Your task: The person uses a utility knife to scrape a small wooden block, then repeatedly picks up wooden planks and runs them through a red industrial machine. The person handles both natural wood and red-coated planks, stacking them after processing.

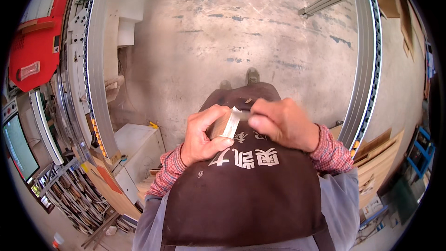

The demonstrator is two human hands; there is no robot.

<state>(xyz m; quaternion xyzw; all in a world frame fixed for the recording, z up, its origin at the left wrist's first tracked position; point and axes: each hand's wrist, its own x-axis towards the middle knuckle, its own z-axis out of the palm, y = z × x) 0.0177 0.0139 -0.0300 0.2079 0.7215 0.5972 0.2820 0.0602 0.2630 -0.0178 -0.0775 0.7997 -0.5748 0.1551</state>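
In front of my apron, my left hand is closed round a small, pale box-like block with a whitish end and a tan side. Its upper edge looks torn or ragged, and the block tilts toward my right hand. Close beside that edge, my right hand has its fingers curled in and its thumb against them. A blurred pale bit shows between its fingertips and the block; what it is, I cannot make out.
Metal conveyor rails run along my right and a matching rail along my left. A white cabinet stands at the left. Wooden boards lean at the right. A red machine panel and a screen are far left.
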